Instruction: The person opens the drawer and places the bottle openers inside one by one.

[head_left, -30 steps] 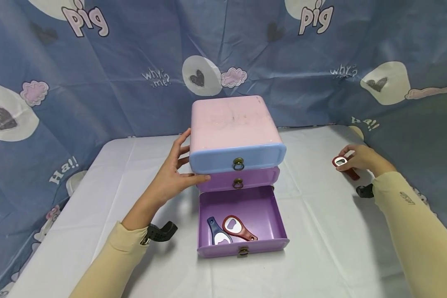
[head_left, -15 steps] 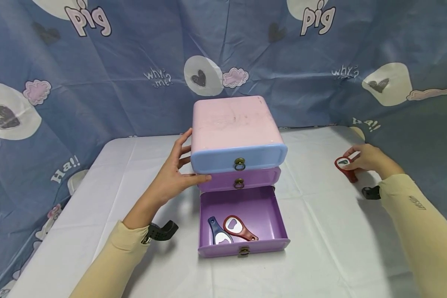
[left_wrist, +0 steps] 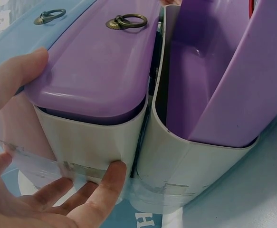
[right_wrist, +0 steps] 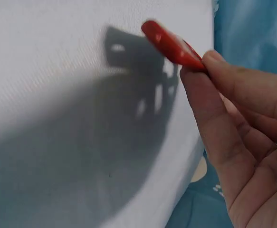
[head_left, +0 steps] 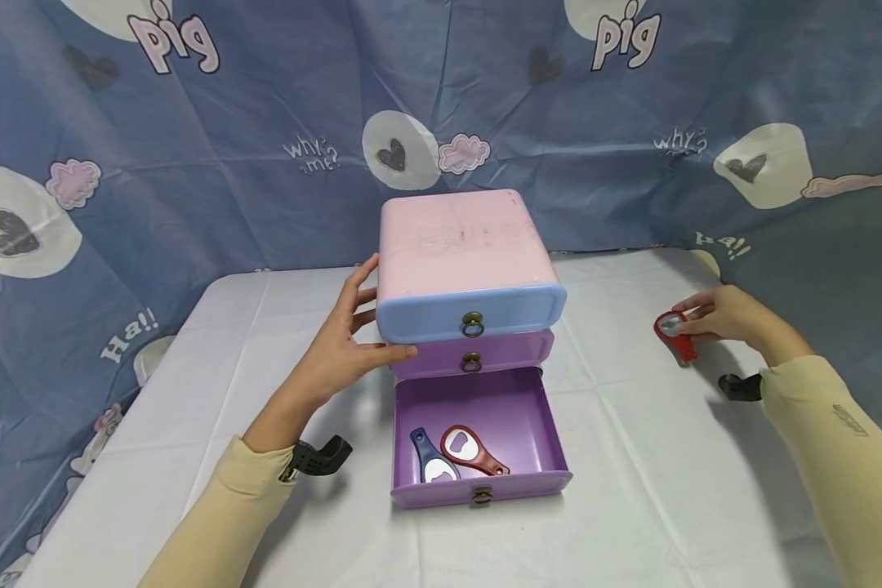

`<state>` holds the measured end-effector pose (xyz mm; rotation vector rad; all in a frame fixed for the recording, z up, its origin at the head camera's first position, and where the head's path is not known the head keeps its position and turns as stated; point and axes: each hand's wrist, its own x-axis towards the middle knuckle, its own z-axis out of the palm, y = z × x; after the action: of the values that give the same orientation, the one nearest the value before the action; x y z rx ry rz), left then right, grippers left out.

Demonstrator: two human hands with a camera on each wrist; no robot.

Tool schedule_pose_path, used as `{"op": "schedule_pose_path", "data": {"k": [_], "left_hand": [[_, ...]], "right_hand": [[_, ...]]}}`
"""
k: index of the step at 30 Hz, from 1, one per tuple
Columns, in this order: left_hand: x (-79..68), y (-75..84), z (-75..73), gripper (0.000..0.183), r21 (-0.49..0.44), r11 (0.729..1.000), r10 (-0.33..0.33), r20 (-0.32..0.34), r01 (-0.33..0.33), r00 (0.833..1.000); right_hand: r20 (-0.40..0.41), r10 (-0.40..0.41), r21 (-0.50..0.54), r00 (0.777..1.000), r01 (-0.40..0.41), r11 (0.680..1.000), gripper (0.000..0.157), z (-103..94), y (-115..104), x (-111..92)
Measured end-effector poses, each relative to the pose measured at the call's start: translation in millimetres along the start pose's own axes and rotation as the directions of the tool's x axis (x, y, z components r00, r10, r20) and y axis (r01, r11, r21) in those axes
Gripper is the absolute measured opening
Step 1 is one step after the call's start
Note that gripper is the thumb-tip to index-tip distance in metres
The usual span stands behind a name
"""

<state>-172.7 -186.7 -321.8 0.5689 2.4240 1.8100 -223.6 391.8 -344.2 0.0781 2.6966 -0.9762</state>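
In the head view, my right hand [head_left: 735, 320] pinches a red bottle opener [head_left: 682, 349] between thumb and fingers, over the right side of the white table. The right wrist view shows this opener [right_wrist: 169, 45] tilted above the cloth, its shadow beside it. My left hand [head_left: 338, 351] rests against the left side of a stacked drawer cabinet [head_left: 463, 237], thumb on the front of the middle purple drawer [left_wrist: 95, 66], fingers spread along the side. The bottom purple drawer [head_left: 522, 483] is pulled out. Inside lie a blue bottle opener [head_left: 425, 449] and another red one [head_left: 485, 462].
The cabinet's top drawer [head_left: 426, 318] is blue and closed, with a brass ring pull. A white cloth [head_left: 610, 474] covers the table. Behind and to the right hangs a blue printed curtain [head_left: 265, 98].
The red bottle opener in my right hand has turned, its handle end swinging down and to the left. My right forearm has shifted slightly right. The left hand and drawers stay put.
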Motion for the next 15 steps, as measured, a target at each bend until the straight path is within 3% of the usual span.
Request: {"op": "schedule_pose_path", "data": {"k": [15], "left_hand": [[0.5, -0.2, 1.8, 0.124, -0.010, 1.000, -0.003, -0.014, 0.002, 1.000]], "right_hand": [[-0.013, -0.101, 0.177, 0.995, 0.102, 0.979, 0.067, 6.6, -24.9, -23.9]]}}
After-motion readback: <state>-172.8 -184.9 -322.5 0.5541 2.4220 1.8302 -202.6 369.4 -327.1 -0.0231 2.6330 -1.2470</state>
